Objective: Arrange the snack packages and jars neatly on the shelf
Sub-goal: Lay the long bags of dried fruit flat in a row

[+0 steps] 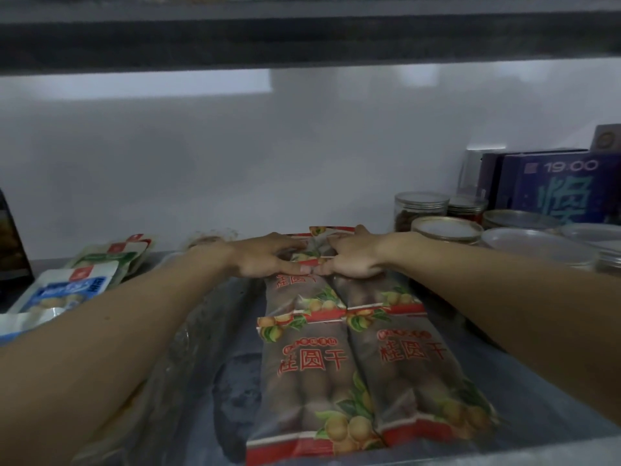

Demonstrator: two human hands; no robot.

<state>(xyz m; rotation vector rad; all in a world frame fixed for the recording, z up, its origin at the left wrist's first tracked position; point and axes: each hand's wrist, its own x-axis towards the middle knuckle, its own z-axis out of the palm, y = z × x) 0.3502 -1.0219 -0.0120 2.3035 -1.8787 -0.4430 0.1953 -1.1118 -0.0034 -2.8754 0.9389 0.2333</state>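
left hand [268, 258] and right hand [356, 257] spread flat, thumbs nearly touching, atop rear packs [297, 292] marked "桂圆干"; front packs [309, 381], same label, nearer; "19:00" on blue box [564, 190].

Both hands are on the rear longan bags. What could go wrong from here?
1. The left hand and right hand rest on the rear bags, whose ends meet the front bags; shifting them may skew the front pair.
2. The right forearm passes close by the jars; a sideways sweep might knock one.
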